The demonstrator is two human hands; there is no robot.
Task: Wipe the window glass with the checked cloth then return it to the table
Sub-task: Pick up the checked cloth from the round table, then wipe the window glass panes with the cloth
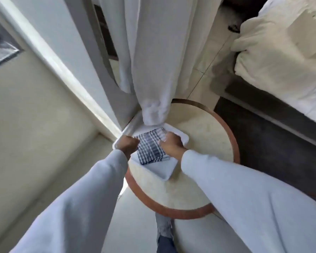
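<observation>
A blue-and-white checked cloth (149,148), folded, lies in a white tray (164,170) on a round table (199,152) with a pale top and a reddish-brown rim. My right hand (171,144) rests on the cloth's right edge with its fingers curled over it. My left hand (126,145) is closed at the cloth's left edge, over the tray's rim; whether it grips the cloth I cannot tell. The window glass (2,50) shows at the far left, behind its white frame.
A white curtain (150,70) hangs down onto the tray's far end. A bed with white bedding (281,57) stands at the right on a dark base. The pale wall and window sill (49,57) run along the left. My leg in jeans (165,234) is below the table.
</observation>
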